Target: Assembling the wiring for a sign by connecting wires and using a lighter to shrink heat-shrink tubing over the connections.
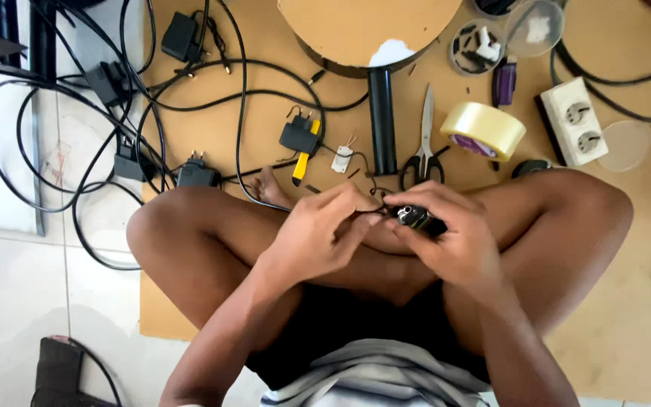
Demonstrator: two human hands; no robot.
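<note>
Close in, the person sits cross-legged on the floor with both hands brought together over the crossed shins, which serve as a rest so the small work stays steady near the eyes. The left hand (324, 235) has its fingers (356, 202) pinched narrow on a thin black wire (374, 190), holding the end taut. The right hand (450, 230) is curled around a small dark part with a shiny end (414, 217), fingers closed on it, so wire and part meet right between the two hands. Whether they touch I cannot tell.

Just beyond the knees, tools lie on a brown board (627, 316) within easy reach: one pair of scissors (425, 143), one yellow-handled tool (303, 162) beside one small black adapter (300, 137), and one little white part (341, 159) with thin leads. One roll of clear tape (484, 130) sits to the right, next to one white two-socket outlet block (573, 120) and one purple lighter (504, 80).

Farther off, one black tube (382, 120) runs out from under a round brown disc (367, 30). Two round clear tubs (478, 47) hold small bits so they do not scatter, and one loose clear lid (625, 145) lies flat nearby. To the left, I count four more black adapters (181, 36) tangled in looping black cables (77, 136), spilling onto the white tiles (9, 264).
</note>
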